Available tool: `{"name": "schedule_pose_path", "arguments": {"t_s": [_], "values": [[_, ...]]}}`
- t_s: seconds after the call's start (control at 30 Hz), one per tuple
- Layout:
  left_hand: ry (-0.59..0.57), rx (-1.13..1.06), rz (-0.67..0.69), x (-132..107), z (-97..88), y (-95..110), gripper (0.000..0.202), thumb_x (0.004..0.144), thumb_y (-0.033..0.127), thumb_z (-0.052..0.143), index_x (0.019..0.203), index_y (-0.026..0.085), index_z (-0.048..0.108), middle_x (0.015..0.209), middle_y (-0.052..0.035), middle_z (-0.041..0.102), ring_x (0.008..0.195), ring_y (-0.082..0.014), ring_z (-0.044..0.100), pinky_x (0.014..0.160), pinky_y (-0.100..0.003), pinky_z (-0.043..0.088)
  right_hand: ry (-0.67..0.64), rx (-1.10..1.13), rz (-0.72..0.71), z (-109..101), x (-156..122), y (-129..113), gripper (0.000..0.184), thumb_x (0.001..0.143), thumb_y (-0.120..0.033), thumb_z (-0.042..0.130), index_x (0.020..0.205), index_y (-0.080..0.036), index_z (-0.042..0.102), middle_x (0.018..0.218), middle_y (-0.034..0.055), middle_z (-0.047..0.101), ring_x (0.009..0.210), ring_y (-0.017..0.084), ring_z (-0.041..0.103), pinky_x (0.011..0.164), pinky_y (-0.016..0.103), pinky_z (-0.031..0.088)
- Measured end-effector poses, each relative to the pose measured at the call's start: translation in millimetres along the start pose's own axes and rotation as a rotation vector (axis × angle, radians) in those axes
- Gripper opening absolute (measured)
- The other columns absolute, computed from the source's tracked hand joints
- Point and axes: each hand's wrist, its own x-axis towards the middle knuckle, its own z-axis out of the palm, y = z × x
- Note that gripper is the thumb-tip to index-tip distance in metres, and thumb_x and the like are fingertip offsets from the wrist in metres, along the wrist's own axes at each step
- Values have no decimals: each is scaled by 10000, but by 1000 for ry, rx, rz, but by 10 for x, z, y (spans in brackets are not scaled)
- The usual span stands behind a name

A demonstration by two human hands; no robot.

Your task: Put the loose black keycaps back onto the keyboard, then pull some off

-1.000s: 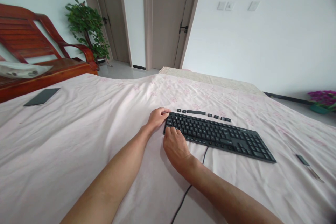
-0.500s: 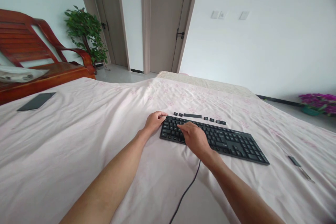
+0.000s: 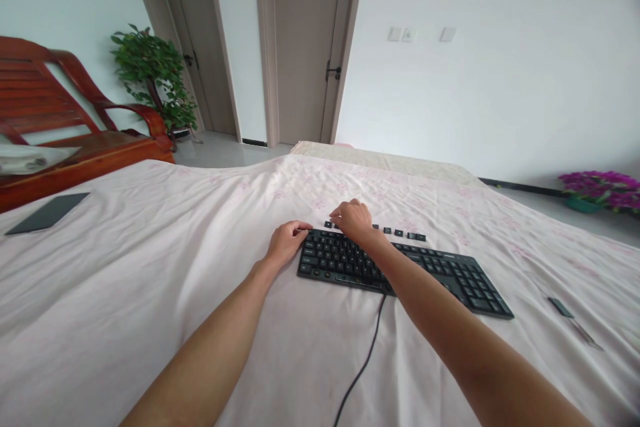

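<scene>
A black keyboard [image 3: 340, 259] lies on the pale flowered cloth, its cable [image 3: 365, 363] leaving from the near side. My left hand [image 3: 289, 240] grips its far left corner, thumb and fingers closed round the edge. Beyond the far edge runs a row of loose black keycaps, among them a small square keycap [image 3: 328, 223] at the left and several more such as this keycap [image 3: 399, 233] to the right. Over the left part of that row is my right hand [image 3: 353, 219], fingers bent and drawn together; whatever is between the tips is hidden. The long keycap is mostly covered by this hand.
At the right lies a small tool with a black handle [image 3: 561, 307] and thin metal wires. A dark flat slab like a tablet [image 3: 47, 213] rests at far left. Behind stand a wooden bench [image 3: 100, 147], a green plant [image 3: 153, 67] and purple flowers [image 3: 605, 183].
My right hand has moved away from the keyboard's keys to the loose keycaps beyond its far edge. The left hand keeps its hold on the corner. The view has shifted slightly.
</scene>
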Motion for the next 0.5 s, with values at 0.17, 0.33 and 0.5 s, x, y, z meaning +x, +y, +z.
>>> {"name": "schedule_pose_path", "arguments": {"t_s": [0.17,0.33,0.5], "values": [[5,1,7,8,-5,-1,245,783,271,569,955,216,734,975,-42,733,830,-190,664,799,-291,499,-64,-29,16,107,167,-78,153,796,-292,646,844,-223,774,882,113,716,1058,270,494,908,380,300],[0,-19,7,12,2,-19,246,790,287,571,957,208,734,970,-48,728,832,-186,657,794,-288,499,-56,4,-31,62,141,-128,128,774,-264,666,810,-203,772,872,112,716,1064,260,497,930,367,286],[83,-192,28,-6,2,62,374,759,329,623,1106,200,679,1068,-68,688,738,-142,612,661,-258,502,-26,244,-2,-39,24,-175,235,827,-368,597,927,-226,754,802,45,710,812,180,587,746,283,394]]}}
